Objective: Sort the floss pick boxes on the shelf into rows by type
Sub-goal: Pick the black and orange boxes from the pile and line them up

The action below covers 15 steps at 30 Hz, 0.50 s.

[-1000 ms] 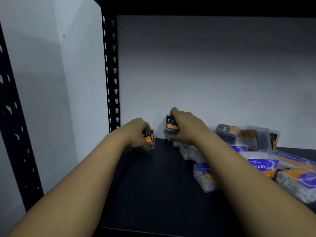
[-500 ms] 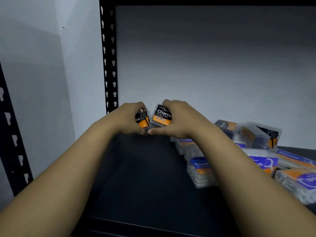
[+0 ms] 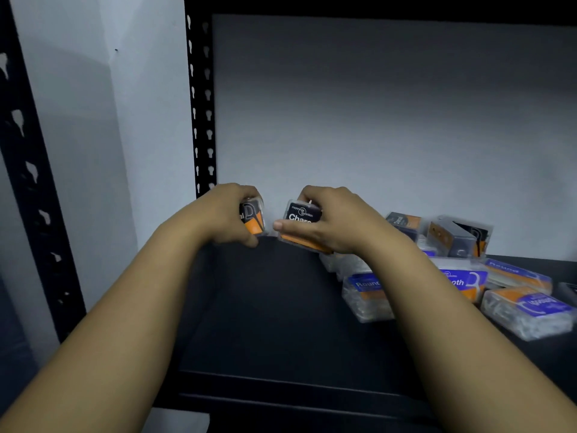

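Note:
My left hand (image 3: 229, 215) grips a black-and-orange charcoal floss pick box (image 3: 253, 216) near the back left corner of the black shelf (image 3: 265, 314). My right hand (image 3: 331, 223) grips a second charcoal box (image 3: 302, 214), tilted, with its thumb across the front. The two boxes sit side by side, a small gap apart, at the back wall. More charcoal boxes (image 3: 456, 235) lie jumbled at the back right. Clear boxes with blue and orange labels (image 3: 527, 310) lie heaped on the right, partly hidden by my right forearm.
A black perforated upright (image 3: 201, 104) stands at the shelf's back left, another (image 3: 28, 189) at the front left. A pale wall closes the back. The shelf's front lip (image 3: 281, 389) runs below my forearms. One clear "Round" box (image 3: 365, 292) lies mid-shelf.
Both hands with their charcoal boxes rose off the shelf surface, came together, and have now drawn slightly apart again. The view shifted a little.

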Tool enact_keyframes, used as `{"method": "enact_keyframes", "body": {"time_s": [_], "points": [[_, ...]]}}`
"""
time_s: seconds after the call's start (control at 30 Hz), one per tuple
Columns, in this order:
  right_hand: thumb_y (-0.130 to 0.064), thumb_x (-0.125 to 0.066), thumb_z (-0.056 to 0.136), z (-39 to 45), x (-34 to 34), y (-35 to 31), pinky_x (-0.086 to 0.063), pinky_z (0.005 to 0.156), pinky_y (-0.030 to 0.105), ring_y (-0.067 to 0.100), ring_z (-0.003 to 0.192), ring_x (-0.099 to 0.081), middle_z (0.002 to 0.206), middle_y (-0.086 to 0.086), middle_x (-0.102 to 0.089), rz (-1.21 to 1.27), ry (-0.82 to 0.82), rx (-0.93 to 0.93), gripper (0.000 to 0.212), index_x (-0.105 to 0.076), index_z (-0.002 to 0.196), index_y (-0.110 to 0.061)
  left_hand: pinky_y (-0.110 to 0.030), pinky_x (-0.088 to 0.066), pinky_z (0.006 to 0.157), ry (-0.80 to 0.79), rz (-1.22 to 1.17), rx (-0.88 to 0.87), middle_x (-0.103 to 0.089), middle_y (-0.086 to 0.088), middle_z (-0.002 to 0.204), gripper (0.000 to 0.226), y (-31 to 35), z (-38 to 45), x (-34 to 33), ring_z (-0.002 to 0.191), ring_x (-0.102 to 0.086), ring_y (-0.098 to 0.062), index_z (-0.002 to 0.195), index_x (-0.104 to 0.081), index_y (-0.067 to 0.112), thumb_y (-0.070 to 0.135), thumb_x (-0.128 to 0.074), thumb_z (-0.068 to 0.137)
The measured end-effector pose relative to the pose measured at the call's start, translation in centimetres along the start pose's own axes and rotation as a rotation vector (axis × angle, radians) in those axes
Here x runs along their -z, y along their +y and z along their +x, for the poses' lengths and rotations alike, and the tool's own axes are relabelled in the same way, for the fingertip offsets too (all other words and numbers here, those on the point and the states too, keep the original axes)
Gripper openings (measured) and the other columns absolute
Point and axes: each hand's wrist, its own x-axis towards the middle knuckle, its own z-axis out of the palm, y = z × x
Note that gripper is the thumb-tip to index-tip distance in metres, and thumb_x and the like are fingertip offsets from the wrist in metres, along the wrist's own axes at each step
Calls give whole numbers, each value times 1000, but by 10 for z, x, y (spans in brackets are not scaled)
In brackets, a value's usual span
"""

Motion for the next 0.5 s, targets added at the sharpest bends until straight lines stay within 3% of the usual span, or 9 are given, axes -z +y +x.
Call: {"method": "enact_keyframes", "body": {"time_s": [0.2, 0.33, 0.5], "points": [[-83, -67, 70, -37, -8, -11, -57, 69, 41, 13, 77, -64, 81, -8, -68, 59, -15, 63, 59, -55, 93, -30, -38, -56, 45, 11, -66, -19, -67, 1, 82, 63, 8, -56, 12, 64, -67, -29, 94, -54, 33, 41, -97, 49], [-79, -70, 72, -59, -19, -19, -57, 66, 40, 11, 72, -65, 78, -7, -71, 100, -33, 116, 55, -53, 97, -32, -31, -49, 54, -91, -12, -50, -67, 8, 80, 68, 4, -90, 3, 67, -63, -12, 90, -54, 30, 58, -95, 44], [-75, -70, 76, -84, -31, -28, -56, 70, 36, 3, 74, -64, 79, -14, -70, 175, -39, 176, 51, -55, 104, -36, -45, -57, 72, -171, 20, -64, -67, 10, 87, 69, -7, -109, 7, 80, -66, -14, 93, -54, 30, 63, -91, 46]]}}
